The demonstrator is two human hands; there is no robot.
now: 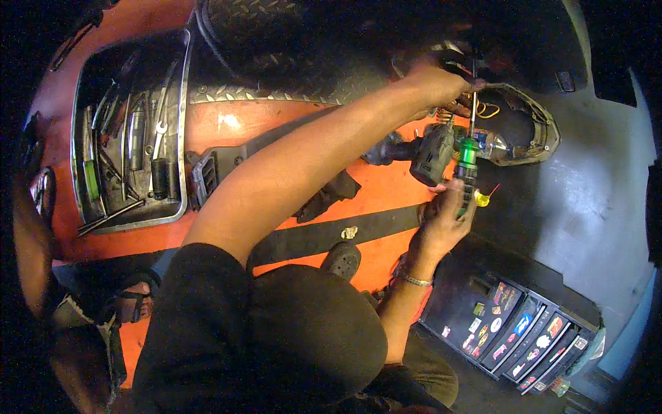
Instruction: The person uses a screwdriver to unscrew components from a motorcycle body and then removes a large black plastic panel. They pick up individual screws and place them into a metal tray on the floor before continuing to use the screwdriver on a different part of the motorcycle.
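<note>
1. Screwdriver (pixel 467 154), green and black handle, slim metal shaft: its butt end is resting in the right hand's fingers, its shaft pointing straight ahead of them.
2. Right hand (pixel 447 215): its fingers are curling closed around the black end of the handle; this hand is holding nearest the tool's butt.
3. Left hand (pixel 439 85): its fingers are bending beside the shaft, ahead of the right fingers; whether they are touching it, how far they are opening or what they are holding, cannot tell.
4. Long axis: running from the right fingers forward past the left fingertips; tip is disappearing into shadow.
5. Black cylindrical part (pixel 432 153): sitting just left of the handle, ahead of the right fingers.
6. Yellow piece (pixel 482 199): showing just right of the right fingers.
7. Oval frame (pixel 549 132): lying right of the left fingers.
</note>
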